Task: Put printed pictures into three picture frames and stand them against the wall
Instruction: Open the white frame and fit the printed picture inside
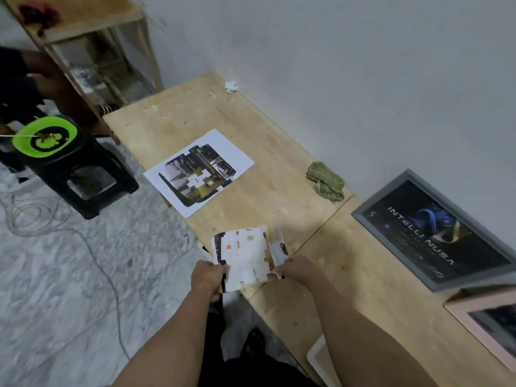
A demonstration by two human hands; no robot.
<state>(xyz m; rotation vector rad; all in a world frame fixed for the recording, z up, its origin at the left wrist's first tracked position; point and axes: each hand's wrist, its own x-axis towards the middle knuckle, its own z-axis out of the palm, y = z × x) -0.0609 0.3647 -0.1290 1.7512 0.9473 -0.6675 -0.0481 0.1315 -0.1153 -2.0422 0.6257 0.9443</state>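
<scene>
Both hands hold a printed picture (247, 256) over the front edge of the wooden table (259, 196). My left hand (208, 276) grips its lower left corner and my right hand (297, 268) grips its lower right edge. The sheet looks folded or doubled, mostly white with dark patches. A second printed picture (198, 172) lies flat on the table farther away. A grey picture frame (435, 233) with a dark "INTELLI NUSA" print leans against the wall on the right. A pink frame (487, 322) with a dark picture shows partly at the right edge.
A crumpled green cloth (325, 181) lies near the wall. A black stool (81, 174) carrying a green plate (44, 136) stands left of the table, with a cable (92, 252) on the floor. A wooden shelf (92, 29) and another person's arm are at the far left.
</scene>
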